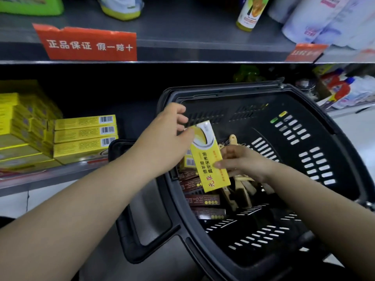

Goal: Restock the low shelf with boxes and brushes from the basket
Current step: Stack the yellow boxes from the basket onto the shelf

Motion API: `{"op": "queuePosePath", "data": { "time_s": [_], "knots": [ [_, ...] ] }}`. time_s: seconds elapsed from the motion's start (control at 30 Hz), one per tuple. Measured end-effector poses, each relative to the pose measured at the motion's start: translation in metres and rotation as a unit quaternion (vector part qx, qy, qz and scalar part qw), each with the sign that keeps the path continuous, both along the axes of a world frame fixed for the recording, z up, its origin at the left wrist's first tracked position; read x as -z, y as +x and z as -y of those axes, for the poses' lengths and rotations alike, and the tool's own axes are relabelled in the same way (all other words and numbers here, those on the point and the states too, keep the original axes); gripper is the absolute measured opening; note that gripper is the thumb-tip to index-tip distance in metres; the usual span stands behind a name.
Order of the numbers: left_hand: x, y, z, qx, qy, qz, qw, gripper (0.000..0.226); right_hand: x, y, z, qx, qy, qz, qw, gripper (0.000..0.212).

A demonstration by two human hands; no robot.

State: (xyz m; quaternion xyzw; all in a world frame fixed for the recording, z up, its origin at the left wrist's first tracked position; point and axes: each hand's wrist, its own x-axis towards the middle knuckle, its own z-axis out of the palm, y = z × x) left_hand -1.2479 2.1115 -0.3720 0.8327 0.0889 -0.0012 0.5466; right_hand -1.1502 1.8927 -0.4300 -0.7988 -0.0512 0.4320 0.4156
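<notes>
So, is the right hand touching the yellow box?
Touching. The head view shows the right hand with its thumb lying on the printed face of the yellow box and its fingers against the box's right edge.

yellow box [209, 159] was held tilted, above black basket [304, 159] interior. dark brown boxes [202, 200] and wooden brushes [246, 187] lay in basket bottom. stacked yellow boxes [85, 136] sat on low shelf [40, 179], left of basket.

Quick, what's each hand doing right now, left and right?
Left hand: pinches the top end of the yellow box.
Right hand: holds the same box at its right edge, thumb on the front.
</notes>
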Motion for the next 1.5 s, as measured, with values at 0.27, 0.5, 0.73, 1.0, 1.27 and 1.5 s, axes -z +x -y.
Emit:
{"op": "queuePosePath", "data": {
  "time_s": [0.27,0.5,0.73,1.0,1.27,1.5],
  "knots": [
    [-0.001,-0.002,0.027,0.006,-0.243,-0.137,0.960,0.090,-0.076,-0.042,-0.030,-0.094,0.132,0.175,0.971,0.050],
    [-0.010,0.005,0.013,-0.060,-0.287,-0.119,0.949,0.080,-0.016,-0.004,-0.029,0.004,0.016,0.232,0.973,0.022],
    [-0.011,0.003,0.001,-0.043,-0.326,-0.154,0.932,0.046,0.105,-0.010,-0.010,-0.349,-0.389,0.255,0.814,0.069],
    [-0.009,0.001,-0.005,-0.049,-0.354,-0.159,0.921,0.021,0.132,0.001,-0.015,-0.326,-0.435,0.394,0.741,0.059],
    [-0.011,0.005,-0.005,-0.071,-0.356,-0.151,0.919,0.023,0.133,0.004,-0.029,-0.337,-0.399,0.381,0.763,0.045],
    [-0.020,0.003,-0.012,-0.081,-0.401,-0.146,0.901,0.025,0.003,0.007,-0.015,-0.060,0.006,0.010,0.998,0.030]
  ]
}}
